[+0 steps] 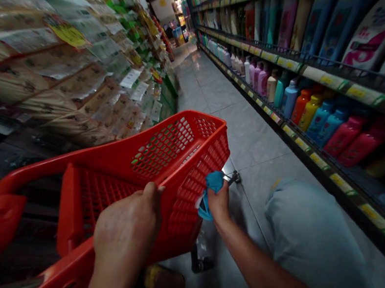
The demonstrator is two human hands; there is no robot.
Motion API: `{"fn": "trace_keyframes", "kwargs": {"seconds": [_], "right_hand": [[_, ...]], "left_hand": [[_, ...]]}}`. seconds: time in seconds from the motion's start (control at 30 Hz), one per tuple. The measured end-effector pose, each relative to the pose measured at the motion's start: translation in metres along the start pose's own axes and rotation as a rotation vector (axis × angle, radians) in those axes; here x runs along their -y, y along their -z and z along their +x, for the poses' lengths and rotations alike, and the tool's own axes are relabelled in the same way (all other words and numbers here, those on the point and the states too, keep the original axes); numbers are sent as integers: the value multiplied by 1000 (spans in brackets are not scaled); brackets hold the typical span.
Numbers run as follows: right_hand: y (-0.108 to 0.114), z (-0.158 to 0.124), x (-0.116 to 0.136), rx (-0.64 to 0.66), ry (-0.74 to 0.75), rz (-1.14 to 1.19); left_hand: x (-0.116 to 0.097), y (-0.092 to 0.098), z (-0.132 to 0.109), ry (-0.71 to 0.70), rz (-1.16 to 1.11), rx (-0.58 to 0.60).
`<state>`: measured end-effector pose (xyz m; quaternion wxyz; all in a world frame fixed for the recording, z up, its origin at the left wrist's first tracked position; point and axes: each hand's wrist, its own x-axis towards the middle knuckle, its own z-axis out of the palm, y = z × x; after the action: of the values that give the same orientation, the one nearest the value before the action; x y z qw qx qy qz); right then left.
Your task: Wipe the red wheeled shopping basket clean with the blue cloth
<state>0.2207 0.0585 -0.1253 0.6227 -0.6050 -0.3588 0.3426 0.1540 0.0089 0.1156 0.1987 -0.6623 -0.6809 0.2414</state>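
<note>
Blue cloth (214,181) at the side of a red shopping cart (166,226)

The person's left grip (129,222) is clenched over the cart's side rim. To its right and a little ahead, the right grip (218,199) clutches the cloth, one bunched piece, at the outer side wall (whether it presses on the plastic is hard to tell). The cart opens left of both grips, its walls perforated. Two wheels (201,264) show: one below the right grip, one just beyond it.

Right of the right grip is one knee (312,224) in pale blue jeans. Ahead and further right, a lower shelf (300,142) holds bottles (309,112): nearest, two pink, two blue, one yellow and one orange; then one light blue, one teal, one beige and three purple. The shelf above (314,75) holds two large white bottles (377,35) among many others. Left of the left grip and ahead, clear packs (78,72) are stacked, too blurred to count.
</note>
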Motion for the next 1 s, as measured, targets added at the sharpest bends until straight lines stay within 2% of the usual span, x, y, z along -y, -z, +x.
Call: {"fn": "trace_keyframes", "kwargs": {"seconds": [0.07,0.13,0.2,0.23,0.27,0.37,0.43,0.5,0.57,0.63,0.67,0.7,0.8,0.87,0.93,1.0], "right_hand": [[-4,-8,28,19,106,18],[-4,-20,51,116,301,21],[-2,-25,53,223,480,-6],[-1,-23,45,233,498,-26],[0,-18,32,201,444,-45],[-3,-11,-12,34,70,-90],[-7,-26,-25,-16,-82,-108],[-12,-57,-18,54,-31,-83],[-13,-87,-4,219,143,-21],[-10,-100,1,348,291,2],[-7,-97,-3,359,299,-10],[-3,-90,-11,326,241,-31],[7,-52,-51,115,-135,-98],[12,-28,-72,-2,-301,-129],[12,-13,-76,-70,-317,-144],[9,-5,-62,-76,-229,-132]], "left_hand": [[-1,-1,-1,-11,19,-26],[-2,-2,-1,-30,41,-62],[-3,-2,-2,-38,47,-87],[-2,-2,-2,-40,42,-85],[-2,-1,-2,-40,37,-79],[-1,0,0,-39,28,-50],[-1,0,1,-35,27,-44],[-1,-2,2,-25,32,-51],[-1,-4,3,-28,37,-65],[-1,-7,2,-36,36,-75],[0,-7,2,-39,33,-79],[0,-8,2,-38,32,-82],[0,-8,2,-30,25,-81],[0,-7,2,-23,23,-75],[0,-7,1,-20,16,-67],[0,-8,1,-23,9,-74]]}}
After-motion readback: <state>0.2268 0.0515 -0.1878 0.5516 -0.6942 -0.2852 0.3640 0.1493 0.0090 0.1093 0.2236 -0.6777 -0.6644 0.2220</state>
